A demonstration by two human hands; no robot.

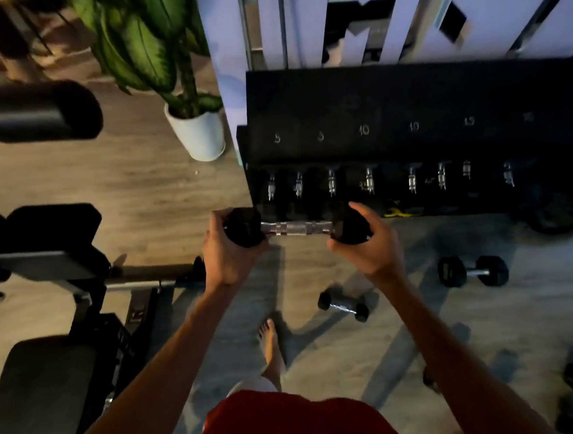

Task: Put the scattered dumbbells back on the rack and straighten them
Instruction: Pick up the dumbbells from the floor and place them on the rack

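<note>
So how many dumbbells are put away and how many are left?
Done: a row of dumbbells sits on the rack. In hand: left hand and right hand hold one dumbbell by its ends. Left: at least two on the floor.

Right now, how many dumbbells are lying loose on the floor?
2 clearly: a small dumbbell near the bare foot, and a larger dumbbell further right. Dark shapes at the right edge may be more; too dim to tell.
</note>
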